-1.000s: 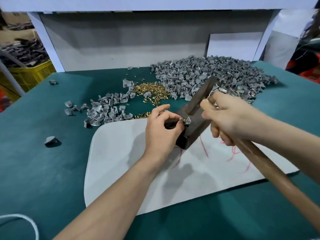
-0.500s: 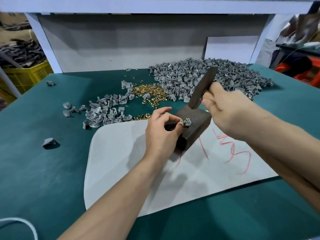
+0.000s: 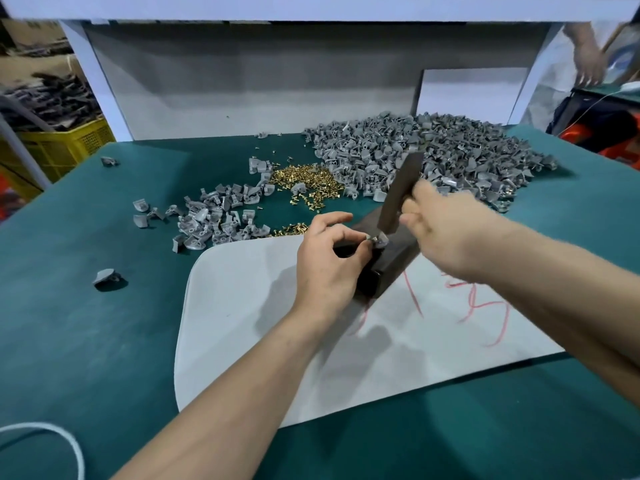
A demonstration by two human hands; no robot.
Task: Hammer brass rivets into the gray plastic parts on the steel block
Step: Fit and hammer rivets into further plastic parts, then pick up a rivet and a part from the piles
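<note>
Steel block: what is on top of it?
One gray plastic part, pinched by the left hand; the hammer hangs above. That hand hides part of the steel block.

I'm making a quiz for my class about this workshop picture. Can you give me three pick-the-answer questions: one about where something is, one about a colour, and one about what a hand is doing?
1. Where is the heap of small shiny brass rivets?
A) on the floor
B) in a yellow crate
C) on the green tabletop

2. What colour are the scribbles on the flat white mat?
A) red
B) blue
C) black

3. What is the right hand doing?
A) lying flat
B) gripping the dark metal hammer
C) scooping rivets

Answers:
1 C: the rivets lie on the green top beside the gray plastic parts.
2 A: the lines are red.
3 B: its fingers curl round the hammer, over the dark steel block.
</note>
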